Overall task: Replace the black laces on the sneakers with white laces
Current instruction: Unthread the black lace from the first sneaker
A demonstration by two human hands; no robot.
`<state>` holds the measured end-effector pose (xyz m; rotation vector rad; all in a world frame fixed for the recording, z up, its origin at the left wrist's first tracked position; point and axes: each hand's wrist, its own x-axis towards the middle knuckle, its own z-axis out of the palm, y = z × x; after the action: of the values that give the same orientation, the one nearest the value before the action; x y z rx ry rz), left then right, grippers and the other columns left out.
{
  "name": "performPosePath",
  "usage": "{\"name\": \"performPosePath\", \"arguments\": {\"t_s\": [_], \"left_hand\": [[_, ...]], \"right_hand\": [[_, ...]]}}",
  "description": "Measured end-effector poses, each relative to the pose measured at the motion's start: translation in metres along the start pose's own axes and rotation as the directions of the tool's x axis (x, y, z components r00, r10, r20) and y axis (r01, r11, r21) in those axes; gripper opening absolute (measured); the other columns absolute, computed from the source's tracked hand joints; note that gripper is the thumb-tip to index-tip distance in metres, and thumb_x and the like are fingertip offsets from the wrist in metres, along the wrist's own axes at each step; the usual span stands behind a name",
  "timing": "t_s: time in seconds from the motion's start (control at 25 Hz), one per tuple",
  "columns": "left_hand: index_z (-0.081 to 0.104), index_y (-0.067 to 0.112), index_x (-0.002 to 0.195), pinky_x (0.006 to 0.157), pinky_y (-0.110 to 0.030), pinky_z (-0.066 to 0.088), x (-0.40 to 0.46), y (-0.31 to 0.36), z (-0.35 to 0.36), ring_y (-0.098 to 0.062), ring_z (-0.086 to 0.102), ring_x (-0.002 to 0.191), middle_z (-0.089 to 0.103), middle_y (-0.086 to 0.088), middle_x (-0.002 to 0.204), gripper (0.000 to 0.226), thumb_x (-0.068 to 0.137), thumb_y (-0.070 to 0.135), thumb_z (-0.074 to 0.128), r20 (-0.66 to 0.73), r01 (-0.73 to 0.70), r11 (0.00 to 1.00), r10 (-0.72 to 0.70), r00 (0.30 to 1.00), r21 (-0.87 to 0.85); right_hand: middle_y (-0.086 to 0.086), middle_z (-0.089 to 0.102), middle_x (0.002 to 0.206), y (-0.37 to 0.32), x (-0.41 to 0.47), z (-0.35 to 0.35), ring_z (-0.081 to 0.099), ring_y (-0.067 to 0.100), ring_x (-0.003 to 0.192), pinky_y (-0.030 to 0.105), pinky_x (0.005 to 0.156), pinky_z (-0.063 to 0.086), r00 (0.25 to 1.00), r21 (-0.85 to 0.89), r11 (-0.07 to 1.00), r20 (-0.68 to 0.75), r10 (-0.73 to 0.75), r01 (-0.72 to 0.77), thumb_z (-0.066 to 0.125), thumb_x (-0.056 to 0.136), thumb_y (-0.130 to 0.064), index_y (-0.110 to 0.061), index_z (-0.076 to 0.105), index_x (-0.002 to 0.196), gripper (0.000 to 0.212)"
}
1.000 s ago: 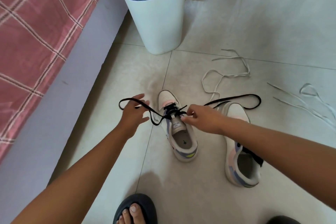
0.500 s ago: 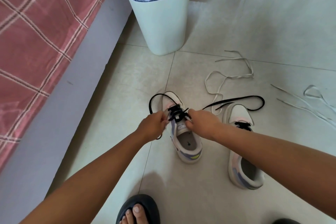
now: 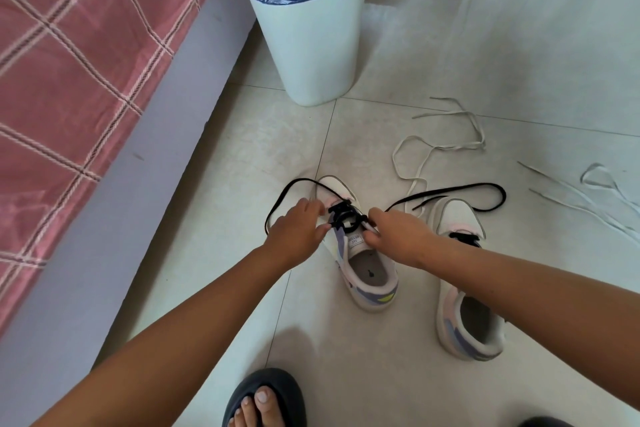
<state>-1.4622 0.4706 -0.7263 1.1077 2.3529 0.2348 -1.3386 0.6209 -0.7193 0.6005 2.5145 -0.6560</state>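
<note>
Two white sneakers with pastel panels stand on the tiled floor, the left sneaker (image 3: 370, 274) between my hands and the right sneaker (image 3: 464, 315) beside it. A black lace (image 3: 346, 217) crosses the left sneaker's lower eyelets; its free ends loop out to the left and trail over the right sneaker's toe. My left hand (image 3: 298, 234) and my right hand (image 3: 398, 236) both pinch this lace at the eyelets. Two white laces lie loose on the floor, one white lace (image 3: 446, 146) behind the sneakers and another white lace (image 3: 588, 191) at the right.
A white bin (image 3: 311, 45) with a blue liner stands behind the sneakers. A bed with a red checked sheet (image 3: 69, 62) runs along the left. My foot in a dark sandal (image 3: 266, 399) is at the bottom edge.
My left hand came in from the left, where it held the lace pulled out, to the sneaker's eyelets. Both hands now work close together over the tongue.
</note>
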Motion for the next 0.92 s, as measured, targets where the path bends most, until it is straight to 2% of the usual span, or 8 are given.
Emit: {"name": "performPosePath", "arguments": {"t_s": [0.12,0.2,0.32,0.4,0.52,0.6,0.76,0.92], "left_hand": [[0.050,0.011,0.116,0.082,-0.035,0.038,0.007,0.014,-0.002,-0.026,0.052,0.103,0.050,-0.008,0.118,0.026,0.099,0.028,0.040,0.105,-0.083,0.984,0.067,0.992,0.159],[0.051,0.012,0.113,0.082,-0.035,0.034,0.008,0.016,-0.004,-0.026,0.054,0.102,0.053,-0.006,0.115,0.023,0.099,0.024,0.037,0.096,-0.070,0.959,0.045,0.994,0.276],[0.054,0.014,0.101,0.086,-0.035,0.033,0.001,0.012,-0.009,-0.024,0.056,0.099,0.055,-0.002,0.104,0.015,0.091,0.014,0.044,0.119,0.027,0.843,-0.107,0.987,0.537],[0.053,0.014,0.095,0.080,-0.033,0.034,-0.006,0.006,-0.012,-0.023,0.058,0.093,0.056,0.000,0.097,0.009,0.091,0.011,0.047,0.147,0.107,0.819,-0.228,0.963,0.564],[0.047,0.014,0.114,0.069,-0.029,0.035,-0.014,0.015,-0.014,-0.025,0.060,0.095,0.056,-0.002,0.108,0.023,0.098,0.030,0.043,0.039,0.128,0.968,-0.139,0.989,0.214],[0.041,0.018,0.121,0.070,-0.030,0.036,-0.015,0.035,-0.011,-0.024,0.058,0.098,0.052,-0.001,0.111,0.033,0.095,0.038,0.045,0.000,0.060,0.998,-0.060,0.998,-0.027],[0.034,0.012,0.129,0.073,-0.033,0.039,-0.005,0.061,0.008,-0.030,0.056,0.104,0.046,-0.009,0.126,0.047,0.089,0.031,0.052,0.027,0.065,0.997,-0.064,0.998,-0.038],[0.041,0.013,0.119,0.075,-0.034,0.045,0.000,0.049,0.011,-0.024,0.057,0.098,0.053,-0.005,0.113,0.044,0.084,0.032,0.060,0.059,0.152,0.937,-0.141,0.988,-0.315]], "right_hand": [[0.015,0.060,0.098,0.000,-0.001,0.000,0.055,0.031,0.082,0.033,0.063,0.036,1.000,-0.009,1.000,-0.006,-0.003,0.003,0.041,0.095,-0.033,-0.008,0.046,0.110,0.030],[0.016,0.060,0.099,0.000,-0.002,0.000,0.054,0.031,0.081,0.033,0.064,0.036,1.000,-0.014,1.000,-0.007,0.004,-0.005,0.041,0.095,-0.031,-0.007,0.046,0.108,0.028],[0.018,0.059,0.098,0.000,-0.001,-0.001,0.046,0.028,0.074,0.033,0.063,0.035,1.000,-0.005,1.000,-0.008,0.024,-0.024,0.041,0.095,-0.027,-0.007,0.044,0.101,0.021],[0.017,0.059,0.098,0.001,-0.001,-0.001,0.045,0.028,0.073,0.033,0.063,0.035,0.999,-0.006,0.999,-0.010,0.033,-0.033,0.041,0.095,-0.027,-0.008,0.043,0.099,0.019],[0.016,0.060,0.099,0.002,-0.002,0.000,0.046,0.027,0.075,0.033,0.064,0.037,0.999,-0.007,0.999,-0.006,0.034,-0.034,0.041,0.095,-0.031,-0.008,0.045,0.105,0.025],[0.015,0.060,0.099,0.002,-0.002,0.001,0.048,0.028,0.076,0.033,0.064,0.037,0.999,0.003,0.999,-0.009,0.037,-0.037,0.043,0.094,-0.031,-0.008,0.045,0.106,0.026],[0.017,0.061,0.099,0.000,-0.002,0.003,0.057,0.034,0.086,0.034,0.065,0.038,1.000,0.036,0.999,-0.017,0.025,-0.024,0.044,0.093,-0.029,-0.007,0.044,0.110,0.027],[0.016,0.062,0.097,0.005,-0.005,0.007,0.059,0.034,0.085,0.034,0.063,0.039,0.999,0.065,0.998,-0.040,0.022,-0.020,0.043,0.094,-0.031,-0.009,0.041,0.115,0.030]]}}
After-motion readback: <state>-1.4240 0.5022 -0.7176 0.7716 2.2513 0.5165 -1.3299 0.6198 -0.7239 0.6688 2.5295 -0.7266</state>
